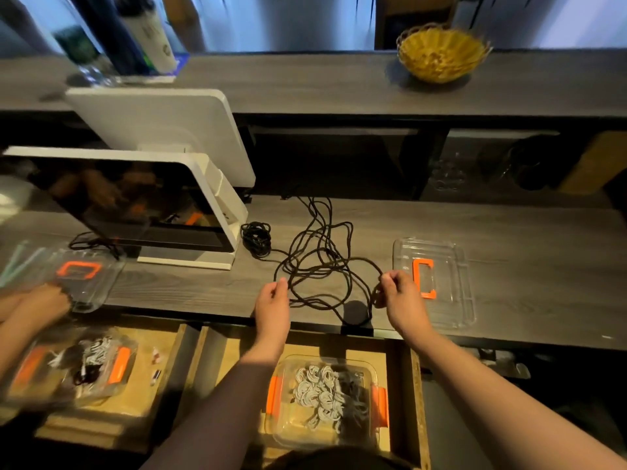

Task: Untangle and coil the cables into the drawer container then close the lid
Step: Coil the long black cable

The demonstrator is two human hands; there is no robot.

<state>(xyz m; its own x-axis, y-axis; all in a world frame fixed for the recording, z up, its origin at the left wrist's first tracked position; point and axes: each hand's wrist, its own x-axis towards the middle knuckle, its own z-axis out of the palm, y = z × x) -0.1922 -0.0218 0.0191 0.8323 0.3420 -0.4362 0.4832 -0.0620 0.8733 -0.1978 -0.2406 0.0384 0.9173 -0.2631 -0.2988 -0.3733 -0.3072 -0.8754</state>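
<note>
Black tangled cable is pinched on the surface by both hands, left hand and right hand, while coiled cables are already held in the container, its lid not yet closed.

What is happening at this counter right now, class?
A person is untangling a long black cable spread loosely on the counter. The left hand pinches one strand and the right hand pinches another, drawing them apart. The clear container in the open drawer below already holds coiled cables; its lid lies on the counter beside the right hand. Another person's hands show at the left edge.
</note>
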